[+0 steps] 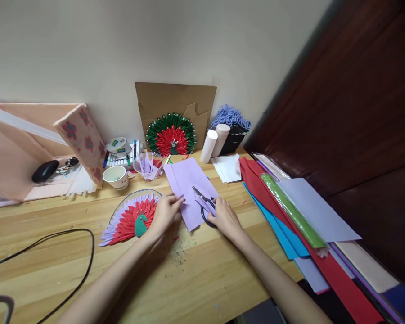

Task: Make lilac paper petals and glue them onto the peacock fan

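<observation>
I see the left hand pinching one lilac scrap, the right hand gripping one pair of scissors. Two pale cylinders stand beside one black box, lettering illegible.

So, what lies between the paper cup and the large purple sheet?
In the head view, a clear bowl holding purple pieces and a small purple item lie between the cup and the purple sheet.

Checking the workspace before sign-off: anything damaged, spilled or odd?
Minor only. The upright cardboard has a jagged line on its right side, possibly a tear. Near the left hand, the table shows dark smudges and a loose red scrap, untidy on otherwise pale wood. No spill visible.
</observation>
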{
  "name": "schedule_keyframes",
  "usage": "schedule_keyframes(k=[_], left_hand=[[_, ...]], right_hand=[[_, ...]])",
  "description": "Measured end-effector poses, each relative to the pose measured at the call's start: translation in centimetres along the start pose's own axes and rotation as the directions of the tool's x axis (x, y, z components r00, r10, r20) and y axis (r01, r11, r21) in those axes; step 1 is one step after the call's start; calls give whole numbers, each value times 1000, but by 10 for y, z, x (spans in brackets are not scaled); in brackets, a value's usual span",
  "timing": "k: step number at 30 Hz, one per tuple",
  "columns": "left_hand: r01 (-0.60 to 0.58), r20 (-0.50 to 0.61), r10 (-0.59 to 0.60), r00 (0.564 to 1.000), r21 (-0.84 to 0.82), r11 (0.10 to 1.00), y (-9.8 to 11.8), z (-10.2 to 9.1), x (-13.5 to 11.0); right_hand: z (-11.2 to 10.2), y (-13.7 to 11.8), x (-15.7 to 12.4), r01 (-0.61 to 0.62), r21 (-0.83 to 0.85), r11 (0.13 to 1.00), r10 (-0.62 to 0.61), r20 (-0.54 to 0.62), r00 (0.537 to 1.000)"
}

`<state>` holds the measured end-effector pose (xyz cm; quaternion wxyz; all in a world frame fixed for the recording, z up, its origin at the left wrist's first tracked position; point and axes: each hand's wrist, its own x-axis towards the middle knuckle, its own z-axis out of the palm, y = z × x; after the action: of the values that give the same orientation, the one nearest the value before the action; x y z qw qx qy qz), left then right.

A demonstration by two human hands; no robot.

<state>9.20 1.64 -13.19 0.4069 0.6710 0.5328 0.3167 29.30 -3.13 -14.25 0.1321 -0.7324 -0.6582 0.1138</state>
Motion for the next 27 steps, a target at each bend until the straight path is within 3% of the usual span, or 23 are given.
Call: schedule_keyframes(k=[3,8,12,15,17,20,21,23,24,25,27], left_hand=[[12,76,-10,997,-26,1000,9,14,7],[-78,51,81,995,-47,996,24,18,-4],[-51,103,63,993,-111,993,20,-6,-33],[8,71,-2,997,-90,996,6,-32,-54],[46,11,-45,999,-83,996,-7,-50,-65],[84,-108,-95,990,-98,992,-26,-74,-76],[113,-124,-131,984,-141,984,-32,-80,-79],[165,-117,-199,973,-251,954,-40,-89,-85],[176,-112,-217,970,-294,939,-43,-93,-88],[175,-110,-221,969,-324,930,-46,-95,-91],[152,-119,-202,972,-338,929,-49,-100,-96]], right_hand=[[0,6,-1,-14,-27,1000,14,-9,1000],[-5,38,-9,-126,-81,989,115,-129,985],[-6,72,-15,-214,-118,970,183,-230,956],[-6,91,-16,-234,-167,958,187,-259,948],[-9,91,-13,-223,-213,951,162,-271,949],[-17,54,-6,-127,-207,970,41,-377,925],[-19,32,-4,9,-137,990,-60,-371,927],[-22,-20,-2,320,127,939,-290,-211,934],[-22,-49,-1,386,281,879,-380,-77,922],[-20,-76,-1,393,411,823,-443,31,896],[-10,-125,0,355,572,739,-510,131,850]])
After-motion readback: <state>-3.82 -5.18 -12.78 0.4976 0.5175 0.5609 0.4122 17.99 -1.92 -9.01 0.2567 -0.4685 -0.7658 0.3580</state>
